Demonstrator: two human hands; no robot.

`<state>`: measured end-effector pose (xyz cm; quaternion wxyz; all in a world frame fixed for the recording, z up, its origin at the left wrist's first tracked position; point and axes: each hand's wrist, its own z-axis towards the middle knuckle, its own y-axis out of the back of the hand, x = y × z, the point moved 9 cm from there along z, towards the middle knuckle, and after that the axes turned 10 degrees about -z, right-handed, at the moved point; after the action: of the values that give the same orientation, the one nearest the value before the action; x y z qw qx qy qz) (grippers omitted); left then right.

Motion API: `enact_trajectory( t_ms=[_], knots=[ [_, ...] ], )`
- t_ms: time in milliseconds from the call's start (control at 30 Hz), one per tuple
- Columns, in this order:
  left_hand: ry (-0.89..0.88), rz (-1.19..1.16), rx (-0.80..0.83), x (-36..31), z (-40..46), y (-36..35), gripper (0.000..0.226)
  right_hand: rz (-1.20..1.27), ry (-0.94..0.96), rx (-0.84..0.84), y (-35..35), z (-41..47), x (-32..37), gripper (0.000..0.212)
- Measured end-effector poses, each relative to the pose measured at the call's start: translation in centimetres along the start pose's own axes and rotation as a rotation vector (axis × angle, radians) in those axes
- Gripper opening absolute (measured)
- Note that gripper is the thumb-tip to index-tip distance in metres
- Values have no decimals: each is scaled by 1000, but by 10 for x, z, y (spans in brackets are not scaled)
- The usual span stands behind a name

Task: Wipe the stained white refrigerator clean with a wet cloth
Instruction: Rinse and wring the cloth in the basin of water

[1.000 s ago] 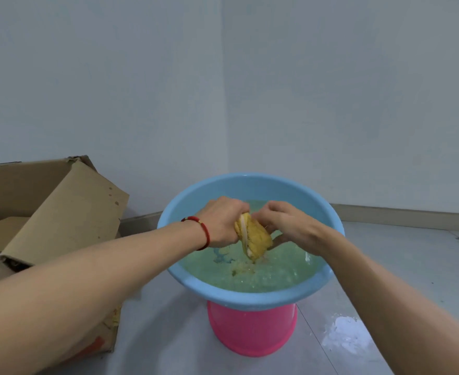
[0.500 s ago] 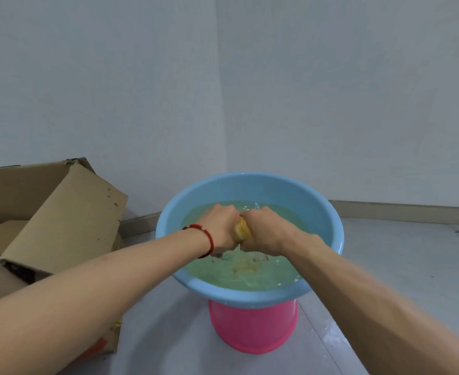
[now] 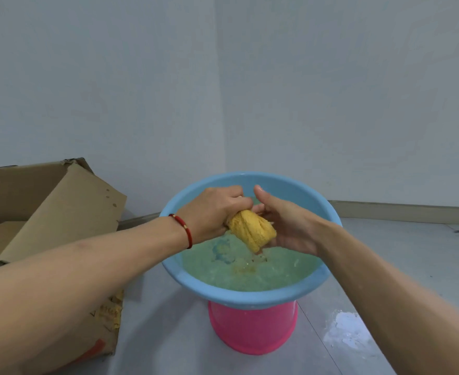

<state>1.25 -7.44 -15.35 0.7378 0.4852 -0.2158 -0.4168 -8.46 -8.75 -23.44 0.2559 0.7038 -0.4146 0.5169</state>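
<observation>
- Pale grey floor (image 3: 412, 266), meeting bare walls in a corner behind the basin; wet patch (image 3: 344, 331) near its right edge, just beside the pink base.
- Brown cardboard box (image 3: 60, 207) at the floor's left edge, flap tilted toward the basin; printed writing low on its side, too small and partly hidden to read; red mark near its bottom corner.
- Blue basin (image 3: 250, 296) of greenish, cloudy water, perched on an upturned pink bucket (image 3: 252, 331); no label legible on either.
- Left hand (image 3: 212, 212), red string bracelet (image 3: 185, 228) at the wrist, clenched tight round the upper end of the cloth.
- Right hand (image 3: 285, 228) cupped loosely under and behind the cloth's lower end, thumb raised, fingers partly uncurled.
- Yellow cloth (image 3: 252, 231), bunched into a thick twisted roll, held between both hands above the water near the basin's middle, clear of the surface; refrigerator nowhere in view.
</observation>
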Motion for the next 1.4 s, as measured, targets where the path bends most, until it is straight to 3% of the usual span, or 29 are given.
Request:
enact_trajectory(
  t_ms=[33, 100, 167, 200, 267, 333, 400, 533, 667, 767, 833, 900, 967, 1033, 1100, 1200, 1300, 1400],
  knots=[
    [-100, 16, -54, -11, 1, 6, 20, 73, -40, 116, -13, 2, -7, 89],
    [-203, 45, -127, -26, 1, 11, 15, 164, -30, 357, -42, 0, -9, 104],
    [-253, 85, -149, -27, -1, 10, 15, 133, 10, 482, -55, -10, -1, 93],
    [-266, 117, -130, -25, -2, 8, 15, 66, 12, 467, -55, -11, 1, 79],
    [-198, 185, 40, -14, 0, -7, 12, -172, -4, 317, -50, -4, -1, 38],
    [71, 178, 333, 10, 4, -25, 14, -433, -12, 122, -44, 9, 0, 14],
    [350, 120, 521, 29, -2, -39, 4, -746, 35, -64, -39, 20, 7, 14],
    [666, -8, 631, 43, -19, -59, 27, -1337, 133, -242, -39, 25, 18, 14],
    [961, -430, 786, 47, -43, -73, 20, -1579, 264, -297, -47, 23, 24, 29],
    [1066, -518, 771, 52, -38, -69, 21, -1646, 351, -420, -42, 21, 38, 44],
    [1064, -478, 732, 50, -29, -66, 25, -1626, 343, -410, -39, 20, 38, 46],
    [958, -300, 676, 49, -21, -62, 22, -1541, 236, -294, -37, 23, 27, 46],
    [727, -14, 588, 47, -13, -58, 14, -1258, 115, -108, -33, 24, 9, 37],
    [485, 126, 453, 45, -12, -52, 10, -852, 76, 81, -32, 17, 0, 25],
    [226, 118, 277, 33, -12, -40, 7, -518, 12, 193, -23, 9, -3, 29],
    [-70, 126, 47, 4, -13, -15, 12, -319, -23, 306, -30, -1, -8, 27],
    [-214, 148, -35, -17, -8, 0, 23, -173, -49, 378, -59, -2, -14, 35],
    [-236, 151, -26, -13, -1, 14, 25, 220, 2, 406, -84, 4, -3, 33]
  ],
)
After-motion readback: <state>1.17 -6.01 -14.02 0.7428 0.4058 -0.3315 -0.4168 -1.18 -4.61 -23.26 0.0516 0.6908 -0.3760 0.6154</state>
